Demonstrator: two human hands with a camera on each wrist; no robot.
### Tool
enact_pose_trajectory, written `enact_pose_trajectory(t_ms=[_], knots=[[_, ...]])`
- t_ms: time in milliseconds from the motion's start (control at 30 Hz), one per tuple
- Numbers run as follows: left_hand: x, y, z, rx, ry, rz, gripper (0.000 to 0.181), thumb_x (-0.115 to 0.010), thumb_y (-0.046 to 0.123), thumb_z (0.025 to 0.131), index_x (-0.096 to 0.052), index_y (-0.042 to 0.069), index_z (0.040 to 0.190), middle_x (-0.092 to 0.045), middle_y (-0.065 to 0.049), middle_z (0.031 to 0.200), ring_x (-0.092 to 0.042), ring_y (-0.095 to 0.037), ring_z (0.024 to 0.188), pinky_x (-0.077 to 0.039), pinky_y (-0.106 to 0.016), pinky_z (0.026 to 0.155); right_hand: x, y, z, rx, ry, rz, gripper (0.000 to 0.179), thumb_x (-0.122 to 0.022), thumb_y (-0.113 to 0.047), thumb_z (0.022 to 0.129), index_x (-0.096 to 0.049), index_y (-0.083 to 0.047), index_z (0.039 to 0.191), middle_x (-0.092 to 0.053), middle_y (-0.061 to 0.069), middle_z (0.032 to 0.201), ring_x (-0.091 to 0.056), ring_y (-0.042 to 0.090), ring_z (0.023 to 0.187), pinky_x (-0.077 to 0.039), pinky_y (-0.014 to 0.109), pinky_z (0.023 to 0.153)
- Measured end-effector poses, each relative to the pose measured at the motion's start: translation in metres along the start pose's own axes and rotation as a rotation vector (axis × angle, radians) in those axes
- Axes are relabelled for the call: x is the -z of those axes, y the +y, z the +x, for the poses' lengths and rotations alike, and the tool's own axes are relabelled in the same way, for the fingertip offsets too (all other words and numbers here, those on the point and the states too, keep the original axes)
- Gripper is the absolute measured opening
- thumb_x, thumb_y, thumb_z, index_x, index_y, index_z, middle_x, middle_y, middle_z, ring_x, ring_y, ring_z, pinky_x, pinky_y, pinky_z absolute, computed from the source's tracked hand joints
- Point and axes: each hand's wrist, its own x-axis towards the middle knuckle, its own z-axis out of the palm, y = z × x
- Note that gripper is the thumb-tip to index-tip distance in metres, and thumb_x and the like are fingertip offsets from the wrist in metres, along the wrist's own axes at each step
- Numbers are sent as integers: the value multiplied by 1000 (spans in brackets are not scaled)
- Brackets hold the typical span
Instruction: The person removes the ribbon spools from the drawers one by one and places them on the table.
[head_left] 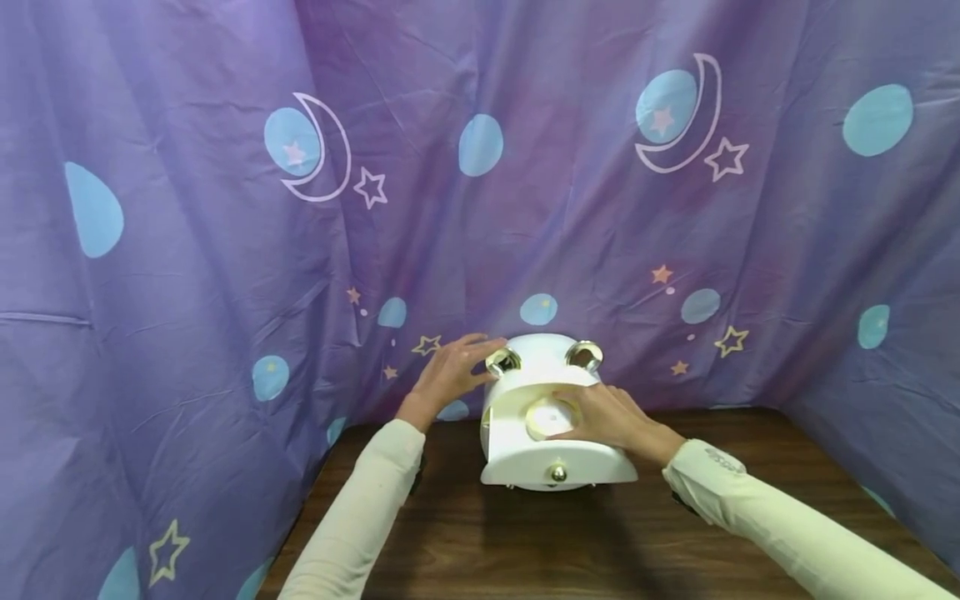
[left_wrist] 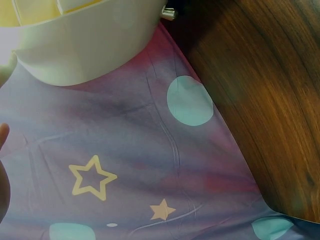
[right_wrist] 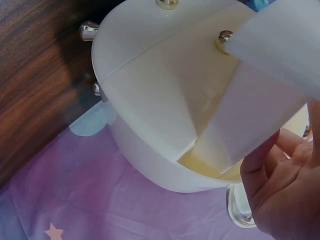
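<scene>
A white rounded box (head_left: 543, 357) stands at the back of the table, with two gold ring-shaped fittings on its upper part. Its front panel (head_left: 521, 463), bearing a gold knob (head_left: 558, 473), juts forward below an opening. My right hand (head_left: 611, 417) reaches into the opening and holds a round white object with a pale yellow rim (head_left: 534, 421) between thumb and fingers; its exact kind is unclear. In the right wrist view, that hand (right_wrist: 285, 190) is at the box's edge. My left hand (head_left: 453, 367) is beside the left gold ring (head_left: 501, 362), fingers extended against the box.
Dark brown wooden tabletop (head_left: 450, 550) extends in front of the box. A purple curtain (head_left: 555, 233) with moons and stars hangs close behind and along both sides. Small metal feet (right_wrist: 89, 31) show under the box.
</scene>
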Motion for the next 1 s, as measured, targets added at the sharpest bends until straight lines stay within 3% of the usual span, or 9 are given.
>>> enact_pose_trajectory(t_ms=[167, 500, 633, 767, 867, 1000], knots=[[-1, 0, 3, -27, 24, 4, 67, -88, 34, 84, -64, 20, 144, -70, 3, 136, -63, -23, 129, -61, -35, 93, -2, 3, 0, -16, -1, -14, 48, -83, -68, 75, -74, -27, 97, -70, -6, 89, -58, 14, 68, -49, 33, 50], [-1, 0, 2, -30, 19, 6, 67, -89, 32, 84, -64, 18, 144, -68, 2, 138, -63, -24, 129, -59, -36, 97, 1, 2, -1, -22, -8, 22, 49, -83, -69, 74, -73, -28, 98, -55, -11, 69, -52, 11, 59, -45, 29, 48], [0, 1, 1, -21, 14, -7, 67, -89, 31, 84, -64, 18, 145, -68, 2, 138, -63, -25, 129, -59, -36, 96, 5, 2, -4, -33, -2, 7, 60, -79, -75, 73, -77, -28, 109, -53, -12, 66, -49, 10, 56, -43, 28, 46], [0, 2, 1, -2, -9, -4, 67, -88, 32, 85, -63, 20, 146, -67, 3, 139, -62, -24, 130, -60, -36, 95, 13, 0, -7, -35, 3, -17, 74, -77, -79, 72, -76, -27, 124, -37, -12, 57, -39, 8, 49, -36, 27, 40], [1, 3, 2, 13, -29, 2, 67, -87, 33, 86, -62, 21, 146, -67, 3, 140, -61, -24, 131, -60, -35, 94, 21, -3, -9, -35, 15, -13, 74, -77, -79, 72, -76, -29, 127, -28, -13, 57, -34, 6, 48, -32, 27, 40], [3, 3, 2, 27, -47, 7, 67, -87, 33, 86, -61, 22, 147, -67, 4, 140, -60, -23, 132, -60, -35, 94, 31, -6, -11, -37, 26, 10, 74, -78, -78, 72, -75, -31, 129, -28, -13, 56, -33, 5, 48, -32, 26, 41]])
